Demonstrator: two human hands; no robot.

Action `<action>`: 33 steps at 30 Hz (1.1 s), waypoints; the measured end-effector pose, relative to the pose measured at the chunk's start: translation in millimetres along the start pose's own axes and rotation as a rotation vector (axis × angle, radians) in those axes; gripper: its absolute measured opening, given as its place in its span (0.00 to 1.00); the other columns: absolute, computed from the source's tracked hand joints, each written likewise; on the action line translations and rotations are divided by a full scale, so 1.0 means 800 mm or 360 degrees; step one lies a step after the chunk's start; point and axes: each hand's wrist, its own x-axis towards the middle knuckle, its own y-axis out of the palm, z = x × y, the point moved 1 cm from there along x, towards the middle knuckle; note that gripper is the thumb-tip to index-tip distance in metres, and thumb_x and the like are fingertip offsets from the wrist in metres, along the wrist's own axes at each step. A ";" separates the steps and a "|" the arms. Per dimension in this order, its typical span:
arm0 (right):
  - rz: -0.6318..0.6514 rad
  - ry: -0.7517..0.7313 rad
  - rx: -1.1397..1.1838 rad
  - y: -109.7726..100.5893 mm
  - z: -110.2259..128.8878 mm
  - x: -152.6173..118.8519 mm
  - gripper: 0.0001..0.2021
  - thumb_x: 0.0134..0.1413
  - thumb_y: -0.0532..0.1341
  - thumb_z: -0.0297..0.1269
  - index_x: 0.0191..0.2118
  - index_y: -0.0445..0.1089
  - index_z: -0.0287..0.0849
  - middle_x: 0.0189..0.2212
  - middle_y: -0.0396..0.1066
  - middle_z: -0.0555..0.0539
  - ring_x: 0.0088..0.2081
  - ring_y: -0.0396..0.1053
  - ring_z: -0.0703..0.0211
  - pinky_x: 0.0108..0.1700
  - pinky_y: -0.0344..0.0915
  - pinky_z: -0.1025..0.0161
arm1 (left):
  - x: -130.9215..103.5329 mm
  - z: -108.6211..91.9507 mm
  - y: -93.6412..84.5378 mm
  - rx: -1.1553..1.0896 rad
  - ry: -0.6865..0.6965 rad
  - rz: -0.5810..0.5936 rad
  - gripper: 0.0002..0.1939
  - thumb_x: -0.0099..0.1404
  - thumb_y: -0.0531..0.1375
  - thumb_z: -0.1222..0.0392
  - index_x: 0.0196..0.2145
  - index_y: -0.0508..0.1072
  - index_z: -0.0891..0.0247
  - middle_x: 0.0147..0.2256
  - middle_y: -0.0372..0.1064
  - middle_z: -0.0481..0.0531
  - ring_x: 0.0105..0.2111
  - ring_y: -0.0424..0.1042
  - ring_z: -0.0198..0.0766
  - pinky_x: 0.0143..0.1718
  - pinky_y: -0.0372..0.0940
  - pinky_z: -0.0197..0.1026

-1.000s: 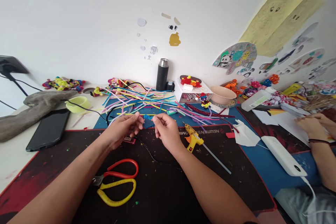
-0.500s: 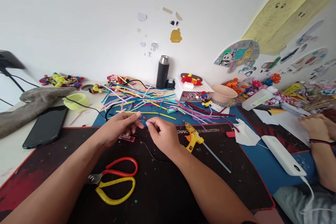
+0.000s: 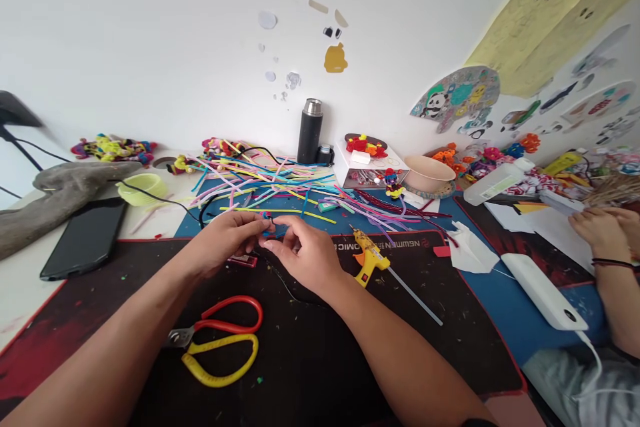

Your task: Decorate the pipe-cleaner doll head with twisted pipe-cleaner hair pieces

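A small twisted blue pipe cleaner (image 3: 267,233) is pinched between my two hands above the black desk mat (image 3: 310,353). My left hand (image 3: 231,235) is closed on it from the left, thumb against the fingers. From the right, my right hand (image 3: 311,252) grips it with thumb and index finger; the fingers hide part of the piece. Scissors (image 3: 223,340) with one red and one yellow handle lie below my hands. Right of my right hand rests a yellow glue gun (image 3: 369,259) with a glue stick (image 3: 415,297) poking out. A small red item (image 3: 244,259) is partly covered under my left hand.
Many loose pipe cleaners (image 3: 265,180) spread behind my hands. A black thermos (image 3: 310,133), a white box (image 3: 345,170) and a beige bowl (image 3: 429,175) stand near the wall. At left lie a phone (image 3: 85,240) and a green bowl (image 3: 143,190). A co-worker's arm (image 3: 613,280) is at right.
My right hand's fingers have shifted left, closer to my left fingertips, with the index finger now reaching over the blue pipe cleaner. The view has tilted slightly.
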 end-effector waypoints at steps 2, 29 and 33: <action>0.0055 0.0043 0.0058 -0.001 0.000 0.000 0.22 0.64 0.71 0.52 0.61 0.76 0.54 0.29 0.73 0.53 0.29 0.69 0.58 0.37 0.61 0.61 | -0.001 -0.001 0.001 -0.0003 0.0001 0.0026 0.20 0.50 0.76 0.41 0.25 0.80 0.61 0.17 0.62 0.45 0.19 0.55 0.32 0.19 0.46 0.36; 0.0130 0.0079 0.0162 0.005 -0.005 0.002 0.19 0.63 0.71 0.39 0.59 0.77 0.49 0.30 0.74 0.55 0.29 0.69 0.63 0.35 0.63 0.64 | 0.000 0.009 -0.001 0.0202 -0.0145 0.0208 0.21 0.54 0.71 0.41 0.30 0.75 0.61 0.23 0.67 0.45 0.24 0.66 0.35 0.26 0.62 0.36; 0.0105 0.0092 0.0212 0.005 -0.004 0.002 0.16 0.64 0.70 0.39 0.56 0.78 0.47 0.29 0.73 0.55 0.28 0.69 0.62 0.34 0.63 0.64 | 0.000 0.009 0.000 0.0179 -0.0155 0.0211 0.23 0.53 0.72 0.39 0.29 0.74 0.61 0.23 0.67 0.44 0.23 0.66 0.34 0.26 0.62 0.35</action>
